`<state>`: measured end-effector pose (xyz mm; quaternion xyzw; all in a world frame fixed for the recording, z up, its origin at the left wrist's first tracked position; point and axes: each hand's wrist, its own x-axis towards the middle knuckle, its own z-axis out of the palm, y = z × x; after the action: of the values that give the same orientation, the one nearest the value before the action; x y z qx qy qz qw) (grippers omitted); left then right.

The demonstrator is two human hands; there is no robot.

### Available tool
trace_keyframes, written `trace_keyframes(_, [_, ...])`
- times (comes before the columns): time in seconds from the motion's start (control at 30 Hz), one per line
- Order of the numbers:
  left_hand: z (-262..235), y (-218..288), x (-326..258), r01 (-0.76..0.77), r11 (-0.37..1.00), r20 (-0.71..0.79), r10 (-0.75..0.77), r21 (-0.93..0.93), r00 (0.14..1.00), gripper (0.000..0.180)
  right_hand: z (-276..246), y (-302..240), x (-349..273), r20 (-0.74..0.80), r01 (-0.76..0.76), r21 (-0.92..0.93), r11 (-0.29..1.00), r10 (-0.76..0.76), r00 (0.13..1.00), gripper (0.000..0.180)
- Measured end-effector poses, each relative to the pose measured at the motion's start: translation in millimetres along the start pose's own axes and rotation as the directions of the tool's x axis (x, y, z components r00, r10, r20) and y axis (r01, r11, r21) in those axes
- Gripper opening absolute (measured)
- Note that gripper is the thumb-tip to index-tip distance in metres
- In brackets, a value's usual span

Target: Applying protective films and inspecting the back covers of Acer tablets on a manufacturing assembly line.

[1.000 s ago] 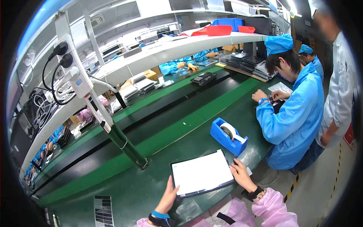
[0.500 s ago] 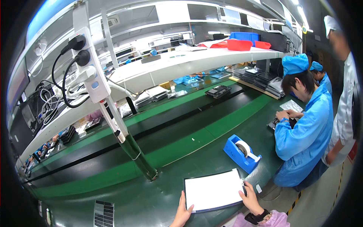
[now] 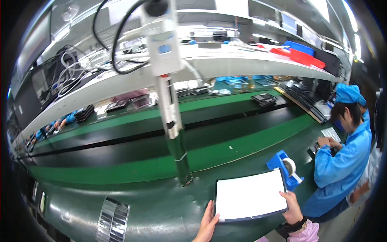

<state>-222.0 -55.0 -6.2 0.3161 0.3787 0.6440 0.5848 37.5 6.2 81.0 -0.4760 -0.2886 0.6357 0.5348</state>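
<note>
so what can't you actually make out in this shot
Head view only:
- Underside of the flat white rectangular panel with dark edge: it faces up, so its back is hidden.
- Left hand: wrist and forearm cut off by the lower edge.
- Right hand: fingers under the panel hidden, so its grip is partly unseen.
- Blue tape dispenser: lower corner hidden behind the panel.
- Strip of small silver squares: too small to identify.

A matt white protective film is seen on the glossy-edged panel (image 3: 250, 197); the green desk (image 3: 153, 209) looks smooth, faintly shiny.
</note>
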Motion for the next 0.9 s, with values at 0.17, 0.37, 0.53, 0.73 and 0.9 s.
trace_keyframes(0.17, [-19,32,16,0.076,0.996,0.173,-0.082,0.043,0.982,0.069,55,-6,89,-0.018,0.247,0.020,0.969,-0.247,0.969,0.026])
trace_keyframes(0.37, [-18,15,17,0.042,0.994,0.192,-0.061,0.099,0.980,0.059,97,12,236,0.119,0.114,0.080,0.990,-0.123,0.985,0.023])
trace_keyframes(0.53, [-33,2,9,0.158,0.974,0.182,-0.187,0.161,0.965,0.055,154,49,264,0.273,-0.180,0.181,0.967,0.127,0.954,0.022])
trace_keyframes(0.73, [-35,21,6,0.078,0.986,0.096,-0.092,0.145,0.991,0.046,191,105,306,0.352,-0.196,0.003,0.981,0.183,0.918,0.032])
trace_keyframes(0.9, [-35,18,16,0.081,0.975,0.107,-0.105,0.206,0.989,0.034,188,89,300,0.224,-0.053,-0.093,0.994,0.072,0.972,0.034])
